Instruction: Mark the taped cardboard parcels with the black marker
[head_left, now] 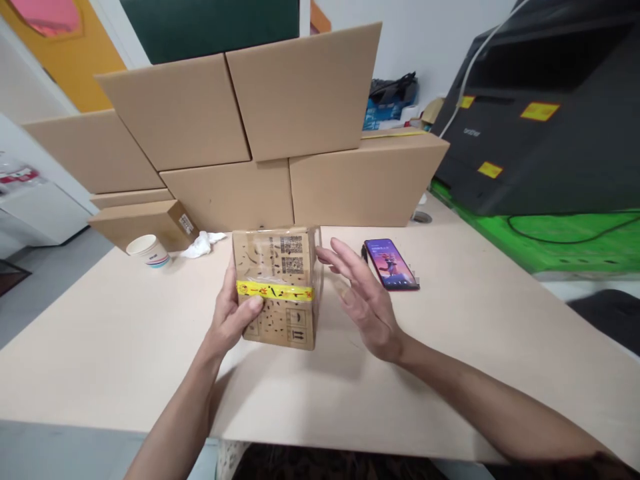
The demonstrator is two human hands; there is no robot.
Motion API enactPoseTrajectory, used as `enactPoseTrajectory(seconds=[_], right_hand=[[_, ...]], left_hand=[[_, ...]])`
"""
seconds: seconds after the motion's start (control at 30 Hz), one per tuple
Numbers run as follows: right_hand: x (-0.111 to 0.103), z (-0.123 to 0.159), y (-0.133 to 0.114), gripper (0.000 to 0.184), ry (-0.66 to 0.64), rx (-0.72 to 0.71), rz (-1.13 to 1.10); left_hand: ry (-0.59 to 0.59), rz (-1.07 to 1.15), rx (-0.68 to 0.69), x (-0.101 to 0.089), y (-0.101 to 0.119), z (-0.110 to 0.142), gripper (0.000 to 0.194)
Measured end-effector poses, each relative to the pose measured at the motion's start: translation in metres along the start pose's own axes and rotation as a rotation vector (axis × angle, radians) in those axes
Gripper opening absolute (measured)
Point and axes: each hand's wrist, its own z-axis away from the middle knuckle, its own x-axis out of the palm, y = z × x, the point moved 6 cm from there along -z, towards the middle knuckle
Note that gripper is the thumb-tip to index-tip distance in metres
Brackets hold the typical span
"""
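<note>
Beside the box (pixel 276 310), right hand (pixel 367 307) (palm inward)

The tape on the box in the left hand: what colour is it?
The tape is yellow with red and dark marks, seen best in the head view.

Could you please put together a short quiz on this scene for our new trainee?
1. Multiple choice: What colour is the tape across the small box?
A) green
B) yellow
C) blue

2. True or false: The phone lies on the table with its screen lit.

3. Open question: Which hand holds the small box, and how does the other one stand?

Key:
1. B.
2. True.
3. The left hand holds it; the right hand is open, next to the box's side.
</note>
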Motion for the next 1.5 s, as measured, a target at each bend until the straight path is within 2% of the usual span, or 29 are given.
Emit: enactPoseTrajectory(seconds=[0.17, 0.27, 0.37, 0.47, 0.57, 0.67, 0.77, 0.87, 1.0, 1.07, 1.13, 1.23, 1.3, 1.37, 1.43, 1.5], right_hand=[[0.01, -0.005, 0.014, 0.071, -0.083, 0.079, 0.096], [0.016, -0.004, 0.025, 0.073, -0.111, 0.171, 0.054], [0.017, -0.004, 0.025, 0.073, -0.115, 0.208, 0.02], [0.01, -0.006, 0.015, 0.083, -0.103, 0.218, -0.013], [0.003, -0.01, 0.006, 0.093, -0.076, 0.248, -0.117], [-0.001, -0.015, 0.008, 0.08, -0.03, 0.3, -0.282], [0.0, -0.019, 0.023, 0.06, 0.067, 0.4, -0.44], [0.002, -0.02, 0.038, 0.054, 0.122, 0.505, -0.521], [0.007, -0.016, 0.043, 0.054, 0.032, 0.502, -0.533], [0.008, -0.011, 0.044, 0.058, -0.046, 0.469, -0.489], [0.008, -0.006, 0.045, 0.062, -0.111, 0.42, -0.405], [0.007, -0.003, 0.044, 0.068, -0.162, 0.36, -0.267], [0.008, -0.006, 0.042, 0.072, -0.179, 0.343, -0.217], [0.011, -0.009, 0.041, 0.074, -0.183, 0.339, -0.219], [0.014, -0.012, 0.044, 0.071, -0.161, 0.355, -0.242], [0.015, -0.012, 0.05, 0.063, -0.111, 0.376, -0.247]], left_hand=[[0.092, 0.169, -0.177, 0.009, -0.023, -0.003, 0.072], [0.112, 0.274, -0.3, 0.02, -0.037, -0.006, 0.085], [0.051, 0.314, -0.345, 0.027, -0.034, -0.008, 0.096], [-0.097, 0.284, -0.277, 0.027, -0.019, -0.007, 0.098], [-0.257, 0.203, -0.149, 0.021, -0.005, -0.005, 0.116], [-0.348, -0.034, -0.01, 0.014, -0.002, -0.003, 0.129], [-0.387, -0.44, 0.077, 0.015, -0.011, -0.002, 0.129], [-0.306, -0.662, 0.176, 0.017, -0.018, -0.002, 0.108], [-0.016, -0.612, 0.254, 0.005, -0.014, -0.005, 0.073], [0.16, -0.534, 0.203, -0.007, -0.011, -0.006, 0.06], [0.31, -0.448, 0.124, -0.017, -0.008, -0.008, 0.055], [0.443, -0.322, 0.034, -0.027, -0.005, -0.008, 0.055], [0.474, -0.231, -0.042, -0.029, -0.009, -0.009, 0.058], [0.45, -0.147, -0.109, -0.027, -0.014, -0.009, 0.059], [0.358, -0.126, -0.132, -0.021, -0.017, -0.011, 0.056], [0.218, -0.15, -0.137, -0.011, -0.021, -0.013, 0.057]])
